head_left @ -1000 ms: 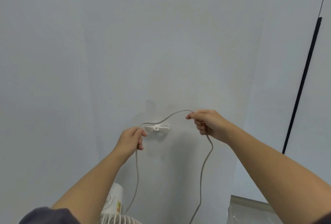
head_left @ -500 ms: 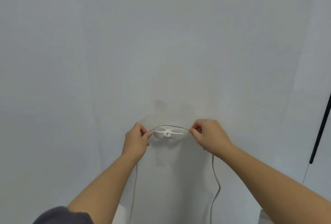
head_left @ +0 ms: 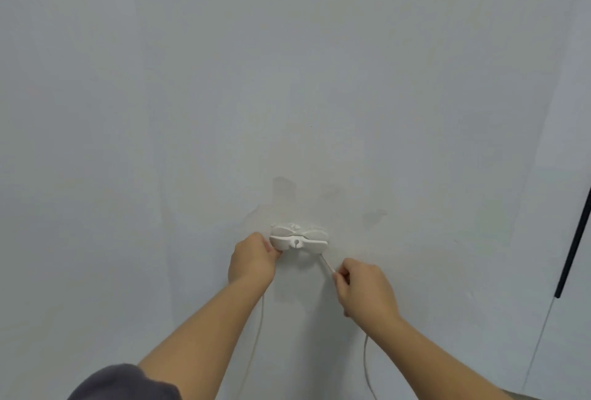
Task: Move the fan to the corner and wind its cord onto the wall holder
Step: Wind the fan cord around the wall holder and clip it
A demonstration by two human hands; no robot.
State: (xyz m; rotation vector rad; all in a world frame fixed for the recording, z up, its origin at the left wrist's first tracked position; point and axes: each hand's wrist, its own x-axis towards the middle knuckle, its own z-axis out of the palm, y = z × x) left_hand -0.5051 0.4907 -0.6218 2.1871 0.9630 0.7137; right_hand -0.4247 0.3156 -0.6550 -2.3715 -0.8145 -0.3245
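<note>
**Cord at the wall holder: both hands engaged**

We see a white plastic wall holder (head_left: 299,238), a smooth bow-tie shape with two rounded lobes and a small keyhole slot at its centre, fixed to a matte, pale grey wall (head_left: 287,80). Faint scuffed patches mark the paint above it.

Our left hand (head_left: 252,260) is closed, fingertips pinched at the holder's left lobe. The thin, round, off-white cord (head_left: 327,262) runs taut from the right lobe down to our right hand (head_left: 364,287), which pinches it between thumb and fingers. Slack lengths hang below each forearm.

A dark grey fabric sleeve (head_left: 124,382) covers the left upper arm. A slim black strip (head_left: 572,249) runs along the right edge.
</note>
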